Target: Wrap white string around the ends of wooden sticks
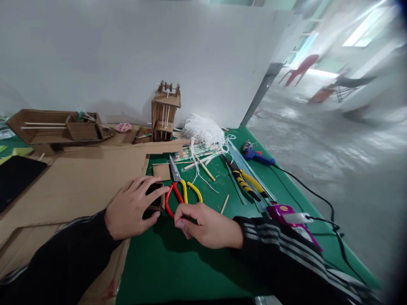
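Bench [178, 271]: smooth green covering. Flat brown cardboard sheet [104, 165] covers much of its left part. Cardboard tower [167, 101], upright, pale sticks inside, stands at the far edge. Left hand [132, 207]: fingers spread and arched, thumb apart. Right hand [203, 224]: fingers curled, thumb close to the index finger; cannot tell whether anything is pinched. Scissors [178, 179]: just beyond the right hand, steel blades toward the far edge, handles red and yellow. Cardboard box [162, 200]: small, open-topped, beneath the left hand beside the sheet's right edge. Red-and-white disc [124, 127], far edge: print too small to read.
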